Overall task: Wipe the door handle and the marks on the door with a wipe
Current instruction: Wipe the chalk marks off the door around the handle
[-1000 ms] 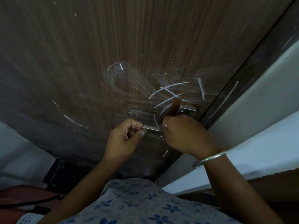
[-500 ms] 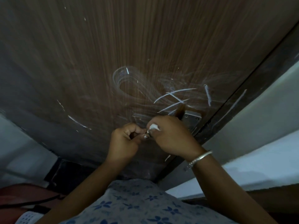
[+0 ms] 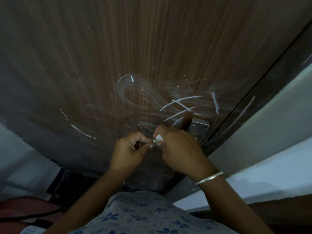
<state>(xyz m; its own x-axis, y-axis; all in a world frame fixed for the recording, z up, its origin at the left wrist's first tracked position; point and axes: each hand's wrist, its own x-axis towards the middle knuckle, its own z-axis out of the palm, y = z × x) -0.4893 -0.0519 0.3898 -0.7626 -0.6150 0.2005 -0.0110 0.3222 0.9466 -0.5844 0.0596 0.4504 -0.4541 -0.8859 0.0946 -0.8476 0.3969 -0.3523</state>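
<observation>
Dark wood-grain door, white chalky marks uncleaned; left hand pinches metal lever handle, right hand clutches white wipe, rubbing it. Marks next, probably.

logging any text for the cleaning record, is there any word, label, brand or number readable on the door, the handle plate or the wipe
None: no text can be read.
door: only white chalk-like strokes and smears, not letters.
handle plate: bare metal with screws, no brand visible.
wipe: plain white, mostly hidden in the right hand.
</observation>
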